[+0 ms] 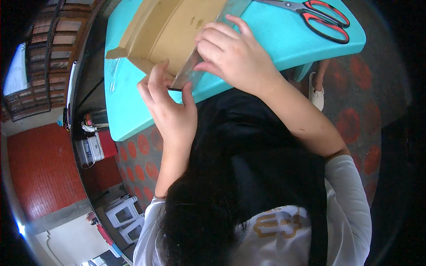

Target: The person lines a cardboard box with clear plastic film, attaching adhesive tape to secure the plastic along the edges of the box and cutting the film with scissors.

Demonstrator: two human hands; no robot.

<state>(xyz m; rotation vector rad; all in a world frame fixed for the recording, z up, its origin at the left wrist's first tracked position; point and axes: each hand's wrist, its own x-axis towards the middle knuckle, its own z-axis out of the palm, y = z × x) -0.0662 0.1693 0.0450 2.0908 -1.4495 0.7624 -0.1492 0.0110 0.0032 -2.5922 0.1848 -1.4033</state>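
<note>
An open brown cardboard box [177,33] lies on the turquoise table [122,95], its inside facing up. Along its near right side runs a clear, shiny strip [228,9] that looks like tape or plastic film. My left hand [167,104] grips the box's near corner, thumb on one side and fingers on the other. A small dark edge shows between that thumb and the fingers; what it is I cannot make out. My right hand [235,57] is bent over the box's right side wall, thumb low and fingers on the rim, pinching wall and strip together.
Scissors [310,15] with red and black handles lie at the table's far right. A scrap of clear plastic [114,73] rests at the left. Another person's foot in a white shoe [316,98] stands beyond the table's right edge. White stools [124,213] are on the floor, lower left.
</note>
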